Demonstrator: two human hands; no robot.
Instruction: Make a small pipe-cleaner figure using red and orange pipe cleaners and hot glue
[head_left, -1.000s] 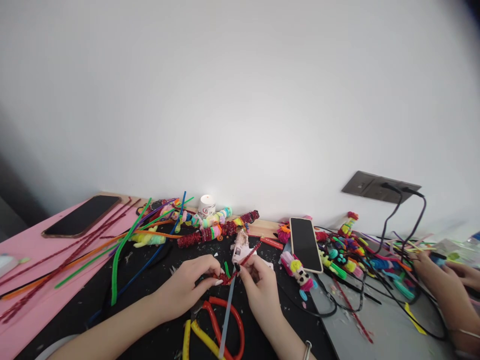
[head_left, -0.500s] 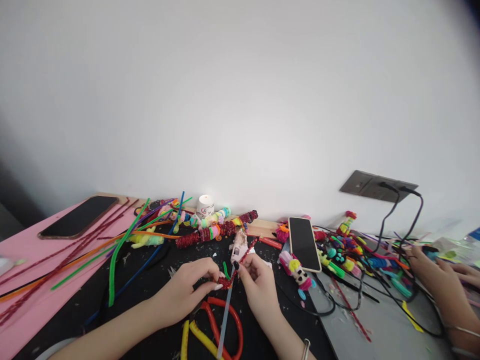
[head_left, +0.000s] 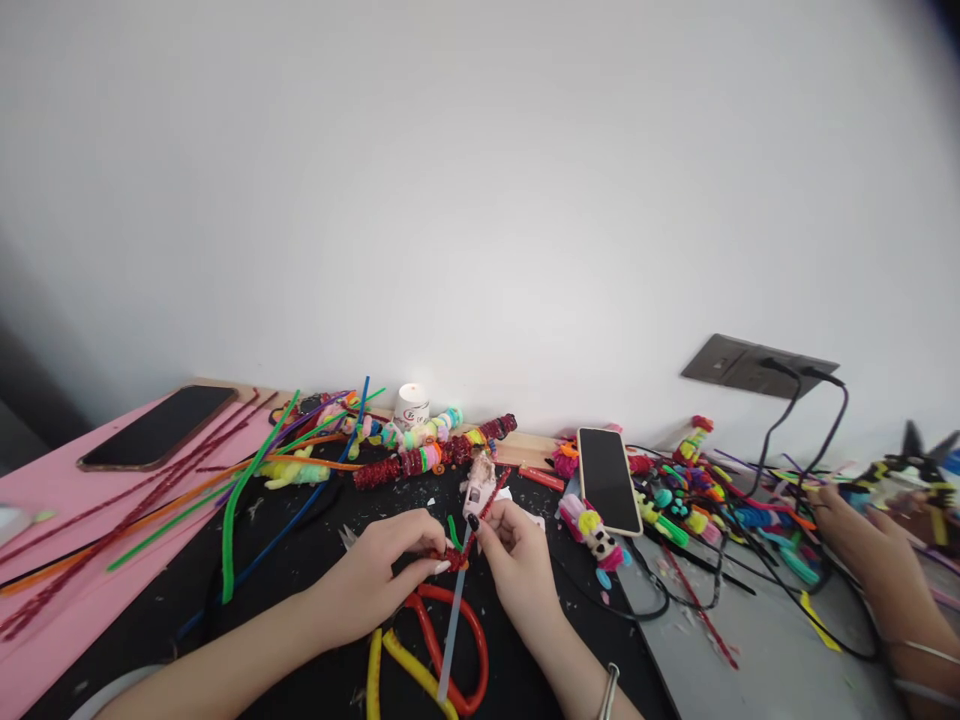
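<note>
Both my hands meet low in the middle of the view, over a black mat point(head_left: 300, 560). My left hand point(head_left: 375, 580) pinches the coiled end of a glittery red pipe cleaner point(head_left: 469, 535). My right hand point(head_left: 517, 560) pinches the same pipe cleaner a little further along, where its free end sticks up and to the right. A short green pipe-cleaner piece point(head_left: 453, 533) stands between my hands. A clear glue stick point(head_left: 450, 640) and a red loop point(head_left: 457, 650) lie just below them.
A glue gun point(head_left: 477, 485) lies behind my hands, near a row of wrapped pipe-cleaner figures point(head_left: 427, 455). Long loose pipe cleaners point(head_left: 240, 490) and a phone point(head_left: 157, 427) lie left on pink paper. Another phone point(head_left: 606, 480), cables and another person's hand point(head_left: 862, 535) are right.
My hands have stayed together on the red pipe cleaner, shifting slightly. The other person's hand at the right has lifted a small dark figure into view.
</note>
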